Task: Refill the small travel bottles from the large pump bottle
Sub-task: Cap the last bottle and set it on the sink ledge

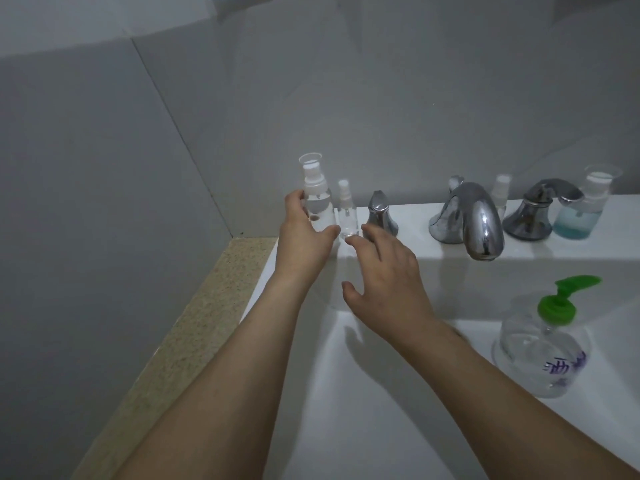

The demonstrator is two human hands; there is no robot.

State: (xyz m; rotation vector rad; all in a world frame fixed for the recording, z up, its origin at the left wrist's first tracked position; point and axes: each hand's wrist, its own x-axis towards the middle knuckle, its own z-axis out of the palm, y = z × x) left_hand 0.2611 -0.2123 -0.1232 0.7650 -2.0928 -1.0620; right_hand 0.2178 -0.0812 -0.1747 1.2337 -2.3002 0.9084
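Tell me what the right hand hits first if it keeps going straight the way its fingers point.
Most likely the smaller spray bottle: the right hand points up-left at its base, fingertips nearly there. Depth is hard to judge.

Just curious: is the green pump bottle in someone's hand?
No, the pump bottle stands alone at the right, away from both hands.

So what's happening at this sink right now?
A person stands at a white sink ledge. The left hand grips a clear capped spray bottle at the ledge's left end, while the right hand reaches, fingers straight, toward the smaller clear spray bottle beside it. The large clear pump bottle with a green pump head stands untouched at the right, near the chrome faucet.
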